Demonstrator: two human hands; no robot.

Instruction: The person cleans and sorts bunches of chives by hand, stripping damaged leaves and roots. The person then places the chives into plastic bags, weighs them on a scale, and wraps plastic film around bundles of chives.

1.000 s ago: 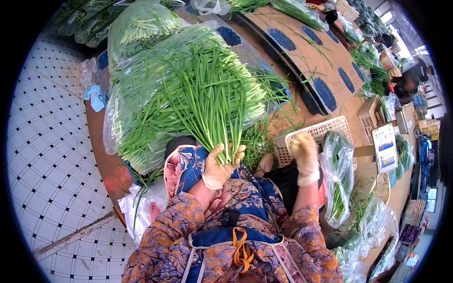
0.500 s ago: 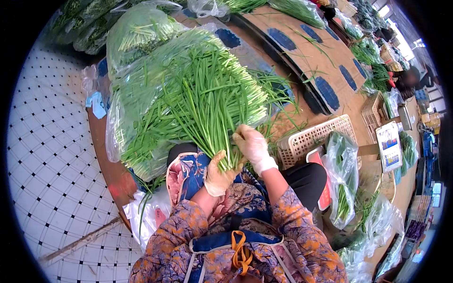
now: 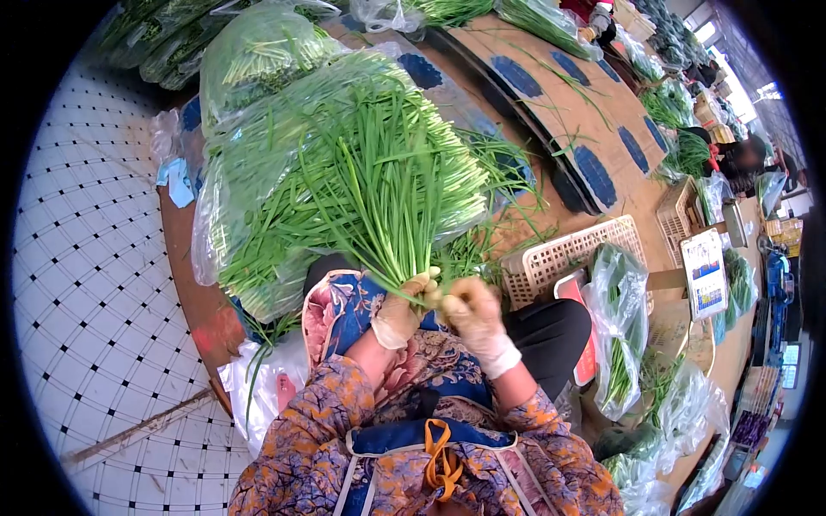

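Observation:
My left hand [image 3: 402,311], in a pale glove, is wrapped round the lower stems of a bunch of long green leaves [image 3: 379,202]. The bunch fans out upward over a large pile of similar greens [image 3: 275,189] partly covered by clear plastic. Just right of the stem ends is my right hand [image 3: 475,316], also gloved, its fingers bent together and slightly blurred. Whether it pinches a leaf or stem is too small to make out.
A beige plastic basket [image 3: 568,258] stands to the right, beside bagged greens [image 3: 617,335] and a scale with a display card [image 3: 704,273]. Cardboard sheets [image 3: 559,95] lie beyond. Other people work at the far right. White plastic bags [image 3: 267,378] lie at lower left.
My right hand came in from the right to the bunch, then moved down to the stem ends. My left hand has kept its hold on the bunch.

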